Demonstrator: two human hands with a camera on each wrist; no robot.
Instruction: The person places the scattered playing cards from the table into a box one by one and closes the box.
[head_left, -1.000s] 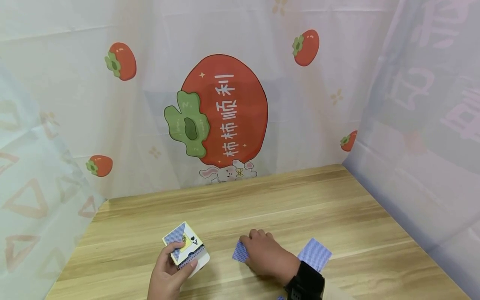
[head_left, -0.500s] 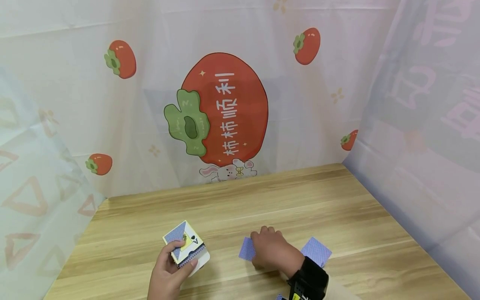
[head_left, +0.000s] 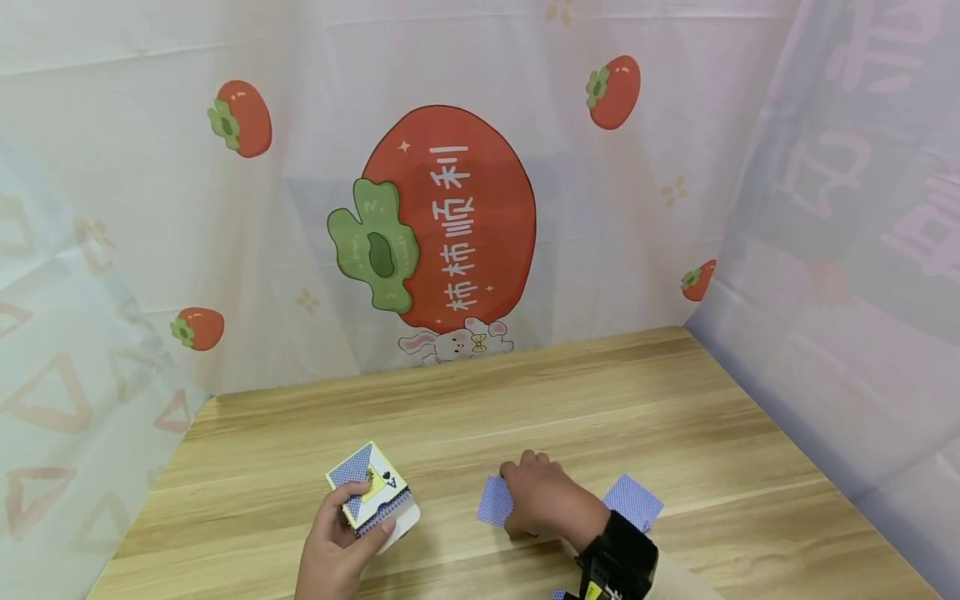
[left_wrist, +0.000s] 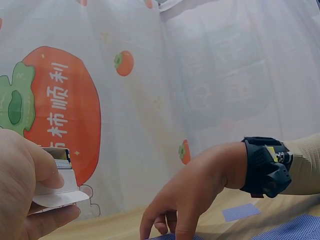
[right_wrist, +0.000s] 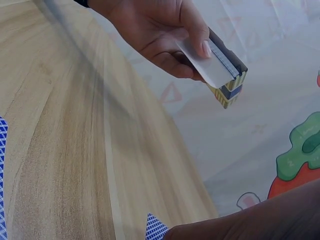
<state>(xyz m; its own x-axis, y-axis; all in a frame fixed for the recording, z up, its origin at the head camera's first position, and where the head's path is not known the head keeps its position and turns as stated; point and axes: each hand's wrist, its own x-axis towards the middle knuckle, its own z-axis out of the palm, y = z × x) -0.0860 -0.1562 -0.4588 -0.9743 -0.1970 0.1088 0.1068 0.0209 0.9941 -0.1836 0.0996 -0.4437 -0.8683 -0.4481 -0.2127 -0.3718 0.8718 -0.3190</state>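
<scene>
My left hand (head_left: 333, 537) grips a playing-card box (head_left: 386, 475) tilted above the left part of the table, thumb on its near side. An ace and a blue pattern show on its front. The white flap (right_wrist: 212, 70) hangs folded out, and the edges of cards (right_wrist: 224, 59) show inside in the right wrist view. My right hand (head_left: 547, 500) is low at the table's middle, bent fingers and thumb holding a blue-backed playing card (head_left: 492, 501). Its palm hides much of that card.
Another blue-backed card (head_left: 633, 502) lies face down to the right, partly behind the right wrist. The corner of one more (head_left: 558, 594) shows at the bottom edge. Fabric curtains printed with persimmons (head_left: 450, 233) enclose the wooden table (head_left: 300, 417) at the back and sides.
My right hand has moved slightly right and away from me, and the card under it has shifted right too. The left hand and the box have stayed almost still.
</scene>
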